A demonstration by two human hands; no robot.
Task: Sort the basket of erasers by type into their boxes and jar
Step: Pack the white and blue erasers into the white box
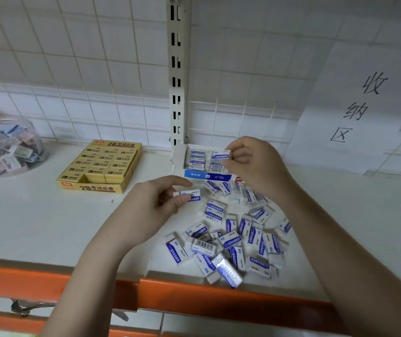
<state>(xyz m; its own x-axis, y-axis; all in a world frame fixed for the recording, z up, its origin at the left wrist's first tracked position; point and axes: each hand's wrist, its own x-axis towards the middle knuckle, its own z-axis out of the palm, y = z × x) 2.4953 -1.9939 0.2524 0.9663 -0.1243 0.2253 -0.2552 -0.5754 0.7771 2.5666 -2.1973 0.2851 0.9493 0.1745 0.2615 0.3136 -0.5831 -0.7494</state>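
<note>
Several blue-and-white erasers lie in a loose pile on the white shelf. My left hand pinches one blue-and-white eraser just left of the pile. My right hand holds another blue-and-white eraser over the open white-and-blue box, which is partly filled with the same kind. A yellow box of yellow 2B erasers sits to the left. At the far left stands a clear jar holding mixed small erasers.
The shelf has an orange front edge. A wire grid backs it, with a slotted metal upright behind the blue box. A paper sign with handwritten characters hangs at the right.
</note>
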